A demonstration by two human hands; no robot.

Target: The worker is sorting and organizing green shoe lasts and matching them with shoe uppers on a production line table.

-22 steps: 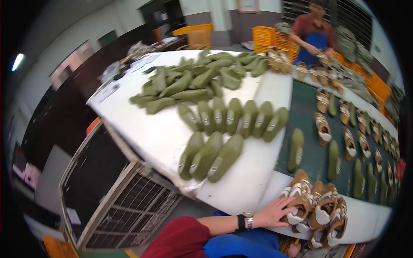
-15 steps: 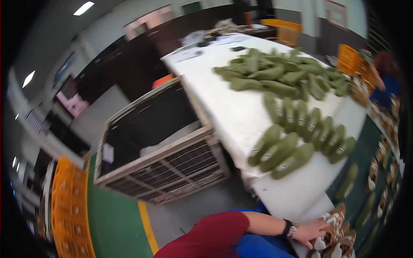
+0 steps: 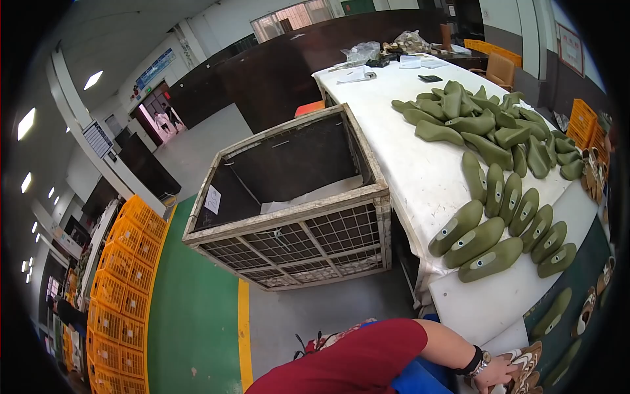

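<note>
My left hand [image 3: 493, 374], with a dark band and a metal watch at the wrist, is closed over brown-and-white strappy shoes [image 3: 525, 362] at the lower right edge. Its fingers curl down onto one of them, and their tips are partly hidden. My right hand is out of view. Just beyond my left hand, single green shoe lasts [image 3: 553, 314] lie on a dark green surface, with more brown-and-white shoes [image 3: 584, 312] beside them. On the white table, several green lasts [image 3: 491, 259] stand in two rows, each with a small round hole showing.
A heap of green shoe lasts [image 3: 485, 121] covers the middle of the white table [image 3: 394, 151]. Left of it stands a wire-sided crate [image 3: 289, 217] with a dark lining. Orange crates [image 3: 121, 302] are stacked along the green floor strip [image 3: 193, 308]. Papers and plastic bags lie at the table's far end.
My view has swung left, so the table, lasts and crate sit farther right and look sharper. My left hand stays at the brown-and-white shoes, its fingers now more curled.
</note>
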